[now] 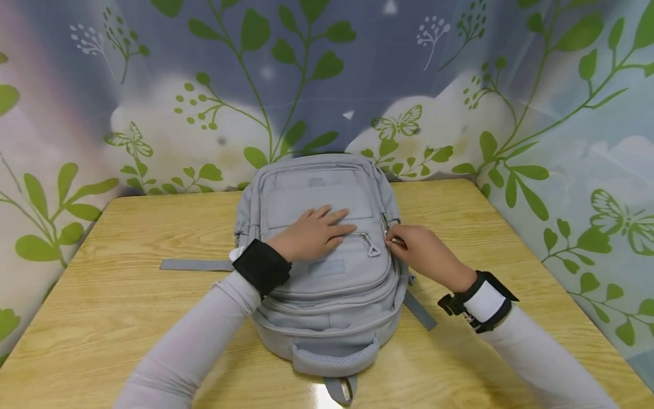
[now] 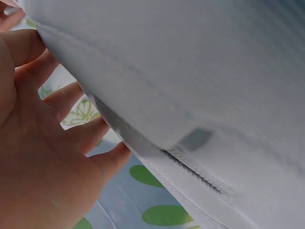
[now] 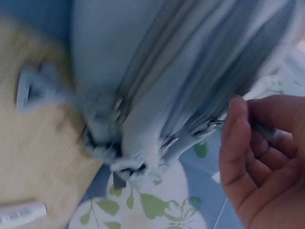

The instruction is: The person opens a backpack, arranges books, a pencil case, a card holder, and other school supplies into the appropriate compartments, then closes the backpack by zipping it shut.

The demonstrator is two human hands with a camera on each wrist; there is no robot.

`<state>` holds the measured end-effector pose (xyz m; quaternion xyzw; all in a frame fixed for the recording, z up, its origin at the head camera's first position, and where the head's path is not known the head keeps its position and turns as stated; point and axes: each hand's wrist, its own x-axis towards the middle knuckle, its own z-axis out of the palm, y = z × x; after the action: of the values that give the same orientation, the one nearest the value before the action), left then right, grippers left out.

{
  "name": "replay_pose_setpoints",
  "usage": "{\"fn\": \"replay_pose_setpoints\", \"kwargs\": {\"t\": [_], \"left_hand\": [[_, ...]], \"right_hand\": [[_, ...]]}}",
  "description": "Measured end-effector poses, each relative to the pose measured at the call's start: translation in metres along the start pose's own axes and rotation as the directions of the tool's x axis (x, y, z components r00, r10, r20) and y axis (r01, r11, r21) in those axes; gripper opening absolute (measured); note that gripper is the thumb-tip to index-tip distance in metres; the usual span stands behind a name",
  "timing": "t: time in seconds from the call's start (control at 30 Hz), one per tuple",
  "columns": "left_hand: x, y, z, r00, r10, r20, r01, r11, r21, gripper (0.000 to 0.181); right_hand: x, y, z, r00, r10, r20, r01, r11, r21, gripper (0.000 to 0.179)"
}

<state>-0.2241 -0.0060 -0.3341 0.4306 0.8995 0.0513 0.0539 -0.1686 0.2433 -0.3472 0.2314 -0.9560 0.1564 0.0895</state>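
A light grey backpack [image 1: 319,199] lies on the table with its padded top handle [image 1: 334,359] toward me. My left hand [image 1: 313,234] rests on its front panel, fingers spread and fairly straight. In the left wrist view, those fingertips touch the grey fabric [image 2: 143,86] close to a short zipper [image 2: 193,171]. At the bag's right side, my right hand [image 1: 421,250] pinches a zipper pull between thumb and curled fingers. The pull is mostly hidden by the fingers; a metal slider [image 3: 207,126] shows beside them. A triangular zipper pull [image 1: 374,249] hangs from the front pocket between both hands.
The wooden table [image 1: 128,318] meets a leaf-printed curtain [image 1: 306,68] at the back and sides. Grey straps [image 1: 194,264] stick out left and right of the bag. A white cylindrical object [image 3: 21,214] shows in the right wrist view's lower corner.
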Motion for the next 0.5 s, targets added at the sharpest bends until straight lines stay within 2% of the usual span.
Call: {"fn": "replay_pose_setpoints", "kwargs": {"t": [0.1, 0.23, 0.37, 0.5], "left_hand": [[0.0, 0.001, 0.0, 1.0, -0.009, 0.014, 0.009, 1.0, 0.003, 0.043], [0.001, 0.002, 0.001, 0.999, -0.024, 0.028, 0.023, 1.0, 0.019, 0.043], [0.001, 0.007, 0.0, 0.997, -0.059, 0.042, 0.057, 0.997, 0.049, 0.044], [0.005, 0.013, 0.001, 0.991, -0.113, 0.067, 0.106, 0.99, 0.097, 0.044]], "right_hand": [[-0.016, -0.008, -0.006, 0.999, 0.003, 0.032, -0.004, 0.999, 0.046, 0.005], [-0.036, -0.025, -0.013, 0.994, -0.067, 0.09, 0.057, 0.992, 0.109, 0.007], [-0.051, -0.046, -0.019, 0.97, -0.151, 0.19, 0.114, 0.974, 0.194, 0.008], [-0.053, -0.066, -0.014, 0.945, -0.203, 0.255, 0.141, 0.96, 0.242, 0.006]]}}
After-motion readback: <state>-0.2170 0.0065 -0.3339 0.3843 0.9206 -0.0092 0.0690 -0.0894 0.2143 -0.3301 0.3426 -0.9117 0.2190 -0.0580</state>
